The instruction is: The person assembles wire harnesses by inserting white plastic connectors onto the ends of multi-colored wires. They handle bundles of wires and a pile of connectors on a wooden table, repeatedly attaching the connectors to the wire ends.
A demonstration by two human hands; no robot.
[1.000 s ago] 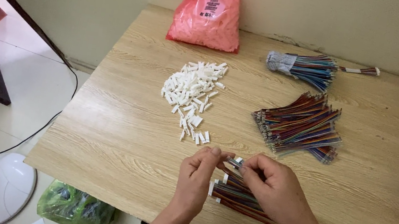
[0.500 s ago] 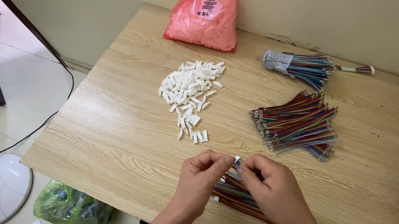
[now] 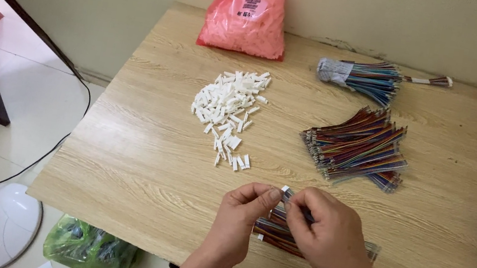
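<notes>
1. A light wood-grain table (image 3: 142,158) stands against a pale wall, with a tiled floor to its left where a black cable trails and a white fan base (image 3: 3,213) sits.
2. At the near edge, the left hand (image 3: 243,212) and right hand (image 3: 324,233) meet over a bundle of multicoloured wires (image 3: 274,235) lying on the table just under them.
3. The left fingers (image 3: 272,195) are closed in a pinch on a small white connector (image 3: 285,190); the right fingers (image 3: 296,210) are closed on the thin wire end just beside it.
4. To do this well, I judge the connector should be held steady and square while the wire end is lined up straight with its opening and pushed home without bending.
5. Keeping both hands low over the bundle looks wise, so nothing rolls away.
6. Further off lie a loose pile of white connectors (image 3: 228,111), a fanned heap of cut wires (image 3: 358,148), a tied wire bunch (image 3: 361,76) and a pink bag (image 3: 249,14) of white parts by the wall.
7. Against the frame from a second ago, the hands have drawn closer together, the pinch now tight at the connector; the piles on the table lie as they did.
</notes>
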